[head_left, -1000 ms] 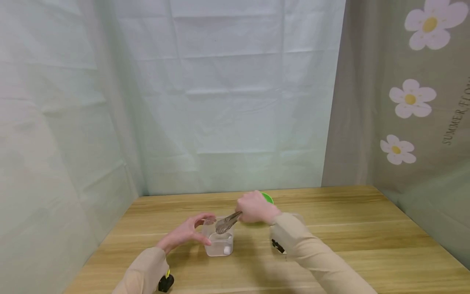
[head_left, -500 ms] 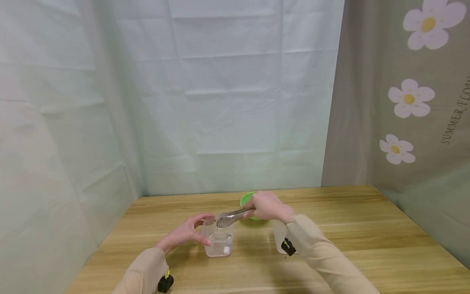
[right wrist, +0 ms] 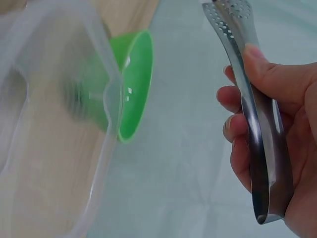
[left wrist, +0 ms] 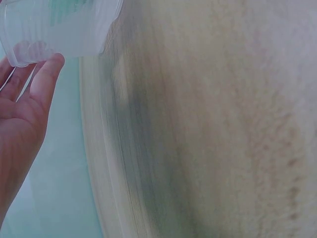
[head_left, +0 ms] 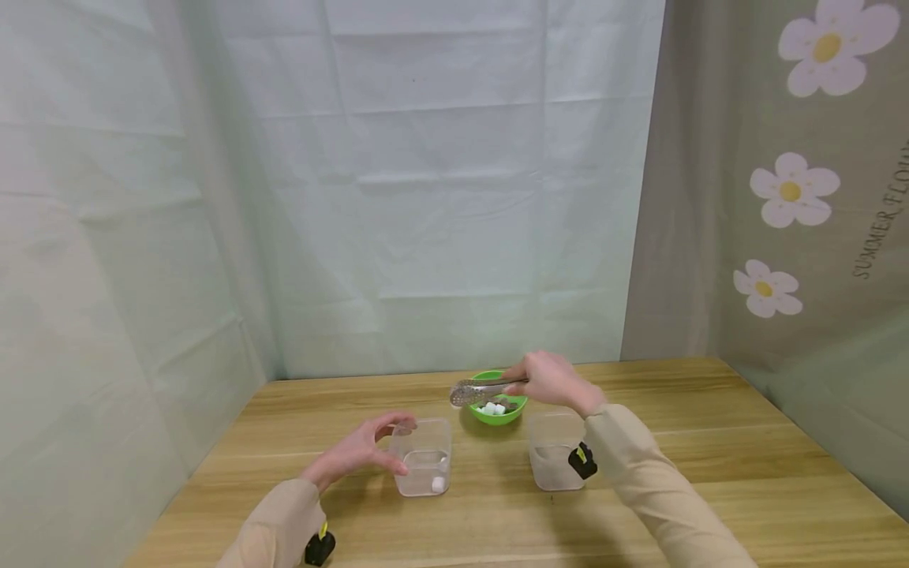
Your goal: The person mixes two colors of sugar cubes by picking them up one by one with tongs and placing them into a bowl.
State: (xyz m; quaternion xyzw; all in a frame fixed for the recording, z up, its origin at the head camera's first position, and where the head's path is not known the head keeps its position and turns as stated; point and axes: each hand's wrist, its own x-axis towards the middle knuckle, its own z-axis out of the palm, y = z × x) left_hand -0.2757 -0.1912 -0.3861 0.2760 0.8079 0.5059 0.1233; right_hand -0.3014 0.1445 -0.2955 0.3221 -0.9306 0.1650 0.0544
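My right hand grips metal tongs with perforated heads, held over the left part of a green bowl. White cubes and some darker pieces lie in the bowl. A small white bit shows at the tongs' tips in the right wrist view; its kind is too cut off to tell. On the left, my left hand holds a clear plastic container by its side, thumb in front and fingers behind. Inside that container, a white piece rests in the front right corner.
A second clear container stands to the right, below the right wrist. The wooden table ends at pale curtains behind and at both sides. Black wrist cameras hang under both sleeves.
My right hand has moved right and back with the tongs, from above the left container to over the bowl, uncovering the bowl and right container. My left hand stays in place.
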